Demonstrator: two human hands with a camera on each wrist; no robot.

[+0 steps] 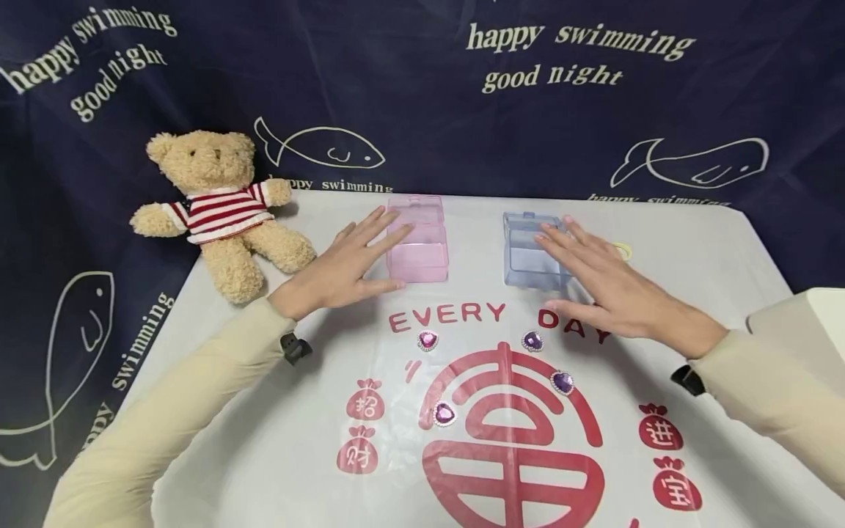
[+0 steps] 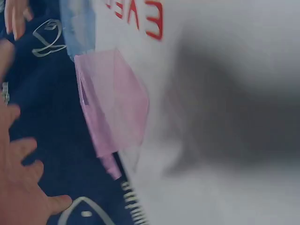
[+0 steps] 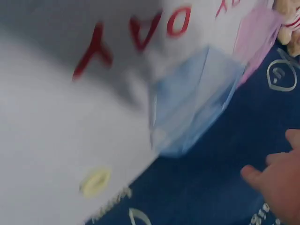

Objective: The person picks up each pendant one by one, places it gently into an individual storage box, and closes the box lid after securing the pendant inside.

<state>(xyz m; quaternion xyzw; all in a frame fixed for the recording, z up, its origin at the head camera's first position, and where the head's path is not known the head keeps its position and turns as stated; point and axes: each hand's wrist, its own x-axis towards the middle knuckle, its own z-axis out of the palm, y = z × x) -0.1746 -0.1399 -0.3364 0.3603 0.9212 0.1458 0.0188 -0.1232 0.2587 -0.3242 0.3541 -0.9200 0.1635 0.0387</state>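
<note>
My left hand [image 1: 350, 265], fingers spread, is held over the table beside a clear pink compartment box [image 1: 417, 265]; its fingertips overlap the box's left side in the head view. On the other side, my right hand [image 1: 610, 286] is spread the same way, its fingers overlapping a clear blue compartment box [image 1: 528, 268]. Both boxes have their lids raised at the back. In front of them lie two pink heart-shaped gems, one nearer the boxes [image 1: 428, 340] and one lower [image 1: 445, 414]. Two purple heart gems [image 1: 532, 342] [image 1: 562, 383] lie to their right. Neither hand holds anything.
A teddy bear [image 1: 227, 213] in a striped shirt sits at the back left. Behind the right hand lies a small yellow ring [image 1: 623, 251]. A dark printed cloth [image 1: 422, 95] hangs behind the white table, and a white object [image 1: 802, 330] stands at the right edge.
</note>
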